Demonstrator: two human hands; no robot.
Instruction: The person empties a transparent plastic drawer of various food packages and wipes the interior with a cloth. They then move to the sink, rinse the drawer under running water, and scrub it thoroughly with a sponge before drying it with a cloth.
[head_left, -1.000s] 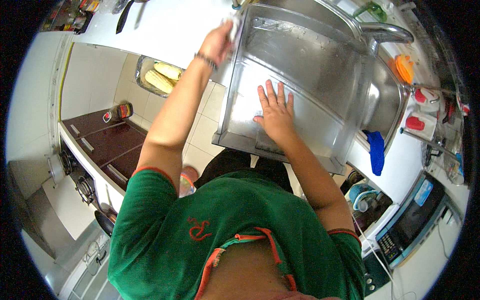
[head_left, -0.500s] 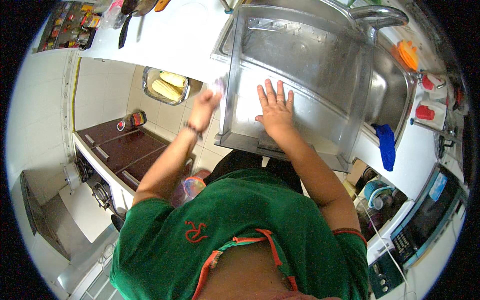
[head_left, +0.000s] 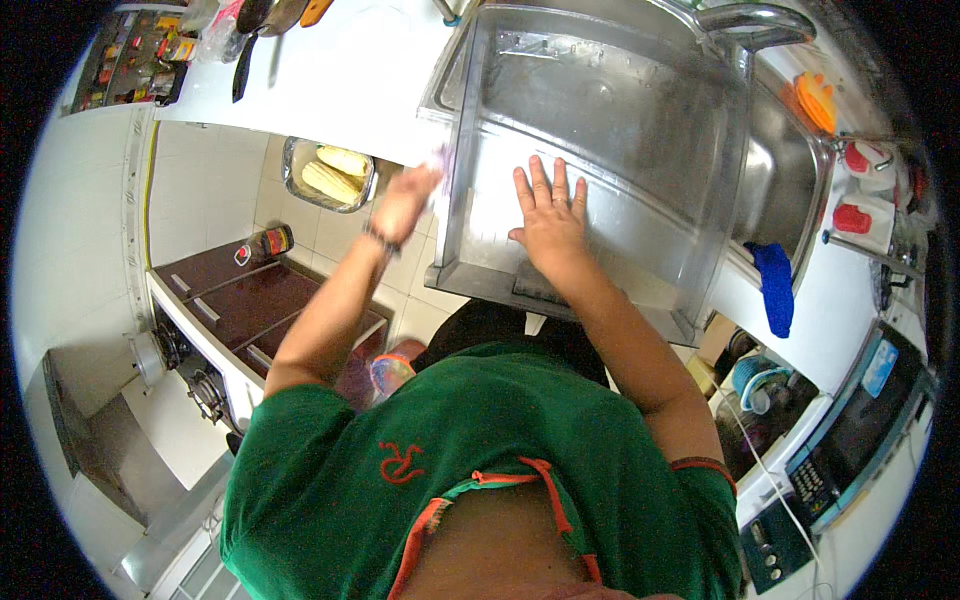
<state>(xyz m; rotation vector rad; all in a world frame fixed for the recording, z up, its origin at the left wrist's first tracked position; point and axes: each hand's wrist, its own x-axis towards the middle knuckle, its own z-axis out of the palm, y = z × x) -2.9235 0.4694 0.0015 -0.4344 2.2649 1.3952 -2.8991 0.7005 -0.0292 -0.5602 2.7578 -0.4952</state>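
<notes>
A large clear plastic drawer (head_left: pixel 600 175) rests over the sink and counter edge, its grey front edge toward me. My right hand (head_left: pixel 553 220) lies flat inside it, fingers spread on the drawer's bottom. At the outer left wall of the drawer is my left hand (head_left: pixel 405 200), with a dark bracelet at the wrist. Its fingers are closed on a small pale purple wad (head_left: pixel 441 162), which is against or close to that wall. Motion blurs the wad, so I cannot tell its exact kind.
Behind the drawer is the steel sink (head_left: pixel 775 170) with a curved faucet (head_left: pixel 765 28). A blue cloth (head_left: pixel 773 290) hangs over the right counter edge. Corn cobs sit in a lined container (head_left: pixel 330 205) beyond my left hand. A pan (head_left: pixel 262 22) stands on the white counter at far left.
My left hand has shifted slightly forward along the drawer's left side with the pale purple wad. My right hand stays spread in the same place inside the drawer.
</notes>
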